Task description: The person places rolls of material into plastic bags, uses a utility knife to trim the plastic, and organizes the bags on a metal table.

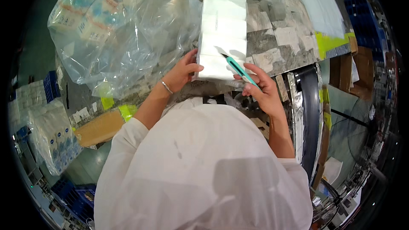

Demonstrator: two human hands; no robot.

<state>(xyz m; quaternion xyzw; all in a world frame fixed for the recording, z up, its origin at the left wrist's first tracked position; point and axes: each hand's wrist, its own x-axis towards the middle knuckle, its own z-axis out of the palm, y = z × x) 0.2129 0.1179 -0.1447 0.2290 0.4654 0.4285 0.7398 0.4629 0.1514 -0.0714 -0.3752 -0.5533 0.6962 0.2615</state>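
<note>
A long white pack of tissue paper (223, 30), made up of several segments in a row, lies lengthwise before me and reaches to the top of the head view. My left hand (183, 72) rests against its near left side, the thumb over the edge and the other fingers partly hidden. In my right hand (264, 87) is a turquoise utility knife (241, 71) with a dark blade out. The blade points up and left, above the near segment of the pack. My right fingers are at the pack's near right corner.
At the left of the worktable (266, 17) lies a large clear plastic bag (123, 25) of printed packs. White plastic sheeting (319, 4) is at the far right. A dark conveyor belt (309, 115) runs on the right, near a cardboard box (362, 72) and blue crates (364, 21).
</note>
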